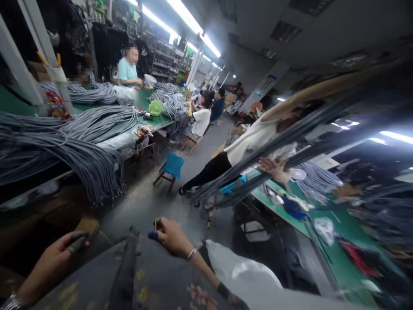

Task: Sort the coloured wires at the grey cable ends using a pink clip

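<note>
My left hand (53,262) is low at the left, near a brown cardboard box (87,226). Its fingers are closed together, with a dark wrap on one; whether anything is inside them is hidden. My right hand (176,239) is in front of my dark flowered clothing (161,275), its fingers curled into a pinch. A blue covering shows on one fingertip, and a thin yellow band (155,225) stretches between the pinching fingers. Neither hand touches the grey cables (93,159) draped over the left table's edge.
A green table (142,100) with cable bundles runs along the left, coworkers seated beside it. A blue-covered stool (172,165) stands in the aisle. At right, a person in white (248,140) handles long grey cables (238,172) beside another green table (290,217).
</note>
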A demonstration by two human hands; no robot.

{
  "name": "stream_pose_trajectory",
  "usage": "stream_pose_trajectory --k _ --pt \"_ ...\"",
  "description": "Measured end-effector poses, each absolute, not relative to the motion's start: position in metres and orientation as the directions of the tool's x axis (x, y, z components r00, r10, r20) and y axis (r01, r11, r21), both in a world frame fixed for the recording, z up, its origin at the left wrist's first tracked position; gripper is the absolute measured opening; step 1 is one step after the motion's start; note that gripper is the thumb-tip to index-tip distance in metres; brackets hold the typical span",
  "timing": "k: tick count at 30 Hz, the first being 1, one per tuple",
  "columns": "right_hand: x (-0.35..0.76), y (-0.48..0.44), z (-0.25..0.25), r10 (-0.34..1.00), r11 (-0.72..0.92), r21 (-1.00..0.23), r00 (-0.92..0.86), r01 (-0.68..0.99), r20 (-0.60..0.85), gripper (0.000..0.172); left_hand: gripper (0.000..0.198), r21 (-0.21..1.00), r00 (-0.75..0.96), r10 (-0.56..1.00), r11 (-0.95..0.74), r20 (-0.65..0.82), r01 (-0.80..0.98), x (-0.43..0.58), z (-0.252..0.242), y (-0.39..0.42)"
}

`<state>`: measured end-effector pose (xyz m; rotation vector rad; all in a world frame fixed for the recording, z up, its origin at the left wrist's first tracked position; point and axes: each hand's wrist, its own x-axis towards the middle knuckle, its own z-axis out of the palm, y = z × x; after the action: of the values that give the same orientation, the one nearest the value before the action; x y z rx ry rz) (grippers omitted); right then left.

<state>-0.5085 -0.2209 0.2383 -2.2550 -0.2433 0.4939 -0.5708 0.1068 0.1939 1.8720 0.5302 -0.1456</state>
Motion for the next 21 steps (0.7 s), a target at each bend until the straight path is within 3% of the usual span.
stream_pose_trajectory --k 3,10,13,16,19,21 --pt "-0.452 -0.241 0.234 0.240 -0.590 -0.806 0.943 -0.045 -0.229 0.025 0.024 0.911 0.902 0.227 -0.108 -0.367 0.398 -0.491 0.205 0.088" --pt "-0.296 -0.269 0.244 0.192 -0.501 -0.851 0.939 -0.156 -0.285 0.054 0.033 0.932 0.932 0.117 -0.076 -0.344 0.354 -0.347 0.220 0.047" --pt "-0.216 -0.278 0.225 0.277 -0.517 -0.853 0.927 -0.077 -0.251 0.069 0.028 0.906 0.892 0.233 -0.083 -0.388 0.416 -0.317 0.198 0.031" --pt "-0.130 -0.290 0.194 0.411 -0.553 -0.833 0.878 0.025 -0.246 0.079 0.027 0.871 0.786 0.412 0.044 -0.462 0.489 -0.290 0.174 0.004" --pt "-0.042 -0.294 0.173 0.493 -0.576 -0.810 0.836 0.109 -0.238 0.081 0.025 0.864 0.687 0.542 0.173 -0.484 0.472 -0.259 0.161 -0.025" --pt "0.009 -0.288 0.168 0.566 -0.594 -0.783 0.787 0.184 -0.244 0.076 0.022 0.884 0.675 0.609 0.098 -0.416 0.456 -0.240 0.158 -0.038"
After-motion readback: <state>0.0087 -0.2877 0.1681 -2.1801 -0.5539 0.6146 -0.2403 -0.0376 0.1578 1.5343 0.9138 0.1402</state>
